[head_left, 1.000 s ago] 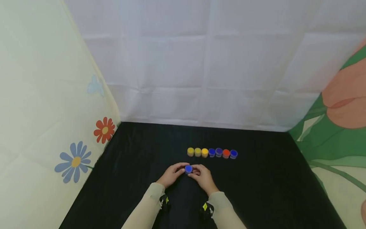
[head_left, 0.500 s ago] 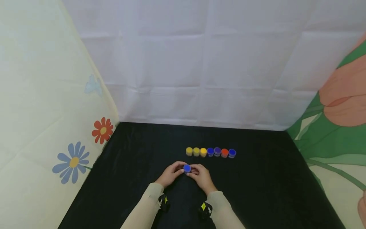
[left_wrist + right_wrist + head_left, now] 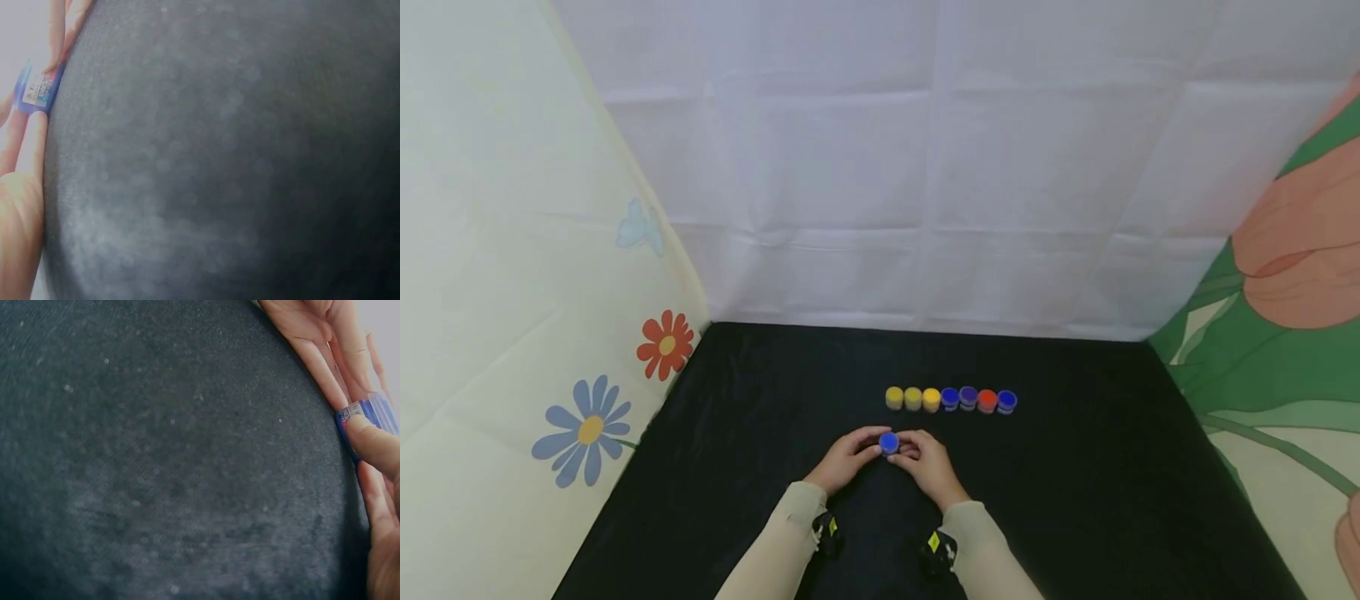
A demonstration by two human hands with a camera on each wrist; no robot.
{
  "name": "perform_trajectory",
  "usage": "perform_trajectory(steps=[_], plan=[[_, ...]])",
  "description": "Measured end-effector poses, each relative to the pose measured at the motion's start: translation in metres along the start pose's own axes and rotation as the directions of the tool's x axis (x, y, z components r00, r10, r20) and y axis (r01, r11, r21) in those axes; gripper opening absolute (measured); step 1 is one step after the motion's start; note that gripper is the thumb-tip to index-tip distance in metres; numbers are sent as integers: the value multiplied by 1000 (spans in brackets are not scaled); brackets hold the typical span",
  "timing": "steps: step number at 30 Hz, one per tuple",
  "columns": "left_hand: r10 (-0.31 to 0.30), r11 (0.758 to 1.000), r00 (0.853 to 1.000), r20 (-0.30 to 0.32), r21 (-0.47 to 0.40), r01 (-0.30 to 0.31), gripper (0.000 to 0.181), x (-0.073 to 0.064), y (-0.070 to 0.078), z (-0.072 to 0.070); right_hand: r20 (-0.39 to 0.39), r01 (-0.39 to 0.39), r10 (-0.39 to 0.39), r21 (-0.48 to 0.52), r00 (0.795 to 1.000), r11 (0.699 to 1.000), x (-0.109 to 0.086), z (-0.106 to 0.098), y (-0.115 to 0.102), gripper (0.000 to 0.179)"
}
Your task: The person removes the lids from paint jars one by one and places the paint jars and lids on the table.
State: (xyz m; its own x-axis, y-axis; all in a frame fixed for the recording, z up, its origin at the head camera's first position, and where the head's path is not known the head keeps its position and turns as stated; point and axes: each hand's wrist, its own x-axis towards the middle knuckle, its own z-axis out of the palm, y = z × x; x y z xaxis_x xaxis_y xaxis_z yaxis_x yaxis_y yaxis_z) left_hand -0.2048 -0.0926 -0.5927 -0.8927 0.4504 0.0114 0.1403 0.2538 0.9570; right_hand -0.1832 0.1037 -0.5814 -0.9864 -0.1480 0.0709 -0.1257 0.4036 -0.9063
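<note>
A small blue lidded tub (image 3: 889, 442) stands on the black cloth between both hands. My left hand (image 3: 844, 462) pinches it from the left, thumb at the near side and fingers at the far side. From the right, my right hand (image 3: 931, 467) pinches the same tub. In the left wrist view a printed label shows on the side of the tub (image 3: 39, 87). The right wrist view shows the tub (image 3: 365, 415) low against the cloth, with its paler lid partly cut by the frame edge and a thumb across its side.
Beyond the hands runs a row of similar tubs: yellow ones (image 3: 913, 399) at the left, then blue ones (image 3: 951, 398), a purple one (image 3: 968, 398) and a red one (image 3: 987, 401). Black cloth (image 3: 1075, 483) covers the table. A white sheet (image 3: 850, 167) hangs behind it.
The whole head view has shifted slightly. Both hands keep their hold on the blue tub, and the row of tubs stays as it was.
</note>
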Motion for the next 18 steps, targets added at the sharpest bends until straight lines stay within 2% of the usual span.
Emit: perform_trajectory(steps=[4,11,14,18], plan=[[6,1000,1000,-21,5,-6,33,-2,6,2,-3,9,-9,3,1000,1000,0,0,1,26],[6,1000,1000,-11,4,-6,28,-9,30,-1,-4,9,-9,5,1000,1000,0,1,3,27],[5,1000,1000,-21,-6,-5,26,-9,27,0,-3,10,-10,6,1000,1000,0,2,4,27],[3,999,999,-32,-33,-4,26,-4,10,3,-4,17,-17,8,1000,1000,0,1,4,27]])
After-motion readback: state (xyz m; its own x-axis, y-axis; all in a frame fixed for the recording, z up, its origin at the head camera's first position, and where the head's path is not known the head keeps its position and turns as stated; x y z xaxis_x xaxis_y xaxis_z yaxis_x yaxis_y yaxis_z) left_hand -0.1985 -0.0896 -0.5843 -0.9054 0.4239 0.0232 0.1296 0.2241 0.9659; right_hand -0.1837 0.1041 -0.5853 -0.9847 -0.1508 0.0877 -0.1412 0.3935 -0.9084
